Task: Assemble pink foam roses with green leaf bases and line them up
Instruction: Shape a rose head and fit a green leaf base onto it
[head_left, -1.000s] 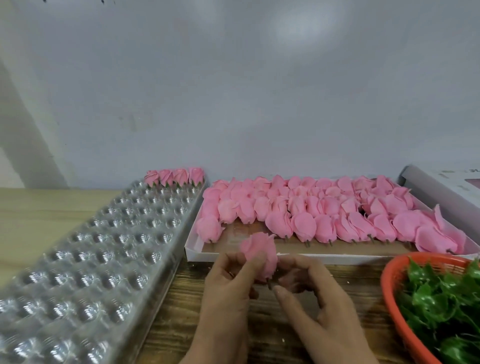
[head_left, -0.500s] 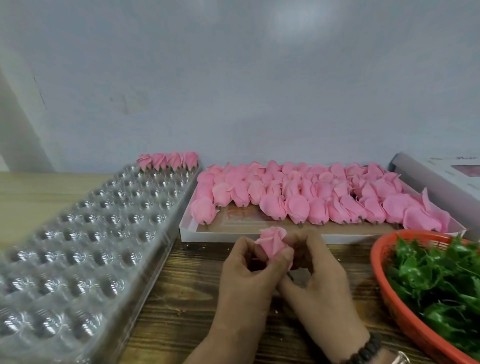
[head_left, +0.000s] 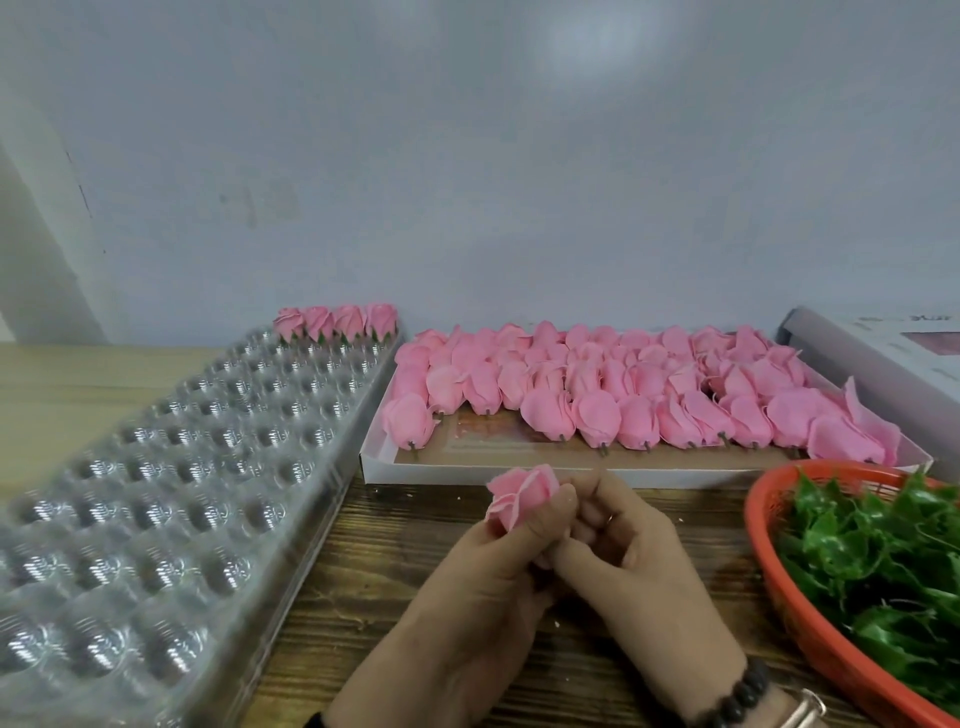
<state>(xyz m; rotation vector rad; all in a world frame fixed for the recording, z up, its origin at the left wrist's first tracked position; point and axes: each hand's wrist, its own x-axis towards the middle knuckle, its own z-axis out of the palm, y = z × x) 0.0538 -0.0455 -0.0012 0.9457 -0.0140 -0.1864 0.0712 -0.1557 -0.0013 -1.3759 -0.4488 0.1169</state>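
Note:
My left hand (head_left: 483, 577) grips a pink foam rose (head_left: 522, 493) over the wooden table, its bloom sticking up above my fingers. My right hand (head_left: 631, 551) is curled against the rose's underside, and what it pinches there is hidden. Several finished roses with green bases (head_left: 335, 322) stand in a row along the far edge of the clear plastic cavity tray (head_left: 156, 493). A white flat box (head_left: 519, 473) behind my hands is packed with loose pink rose heads (head_left: 623, 395). Green leaf bases (head_left: 883, 551) fill an orange basket (head_left: 769, 566) at the right.
A grey-white box (head_left: 883, 348) lies at the far right behind the basket. A pale wall (head_left: 467, 182) rises directly behind the table. Bare wooden tabletop (head_left: 374, 561) shows between the plastic tray and my hands.
The rose has turned in my hands and now tilts left, held higher in my left fingers. My right hand has closed in under it. The view has tilted slightly downward.

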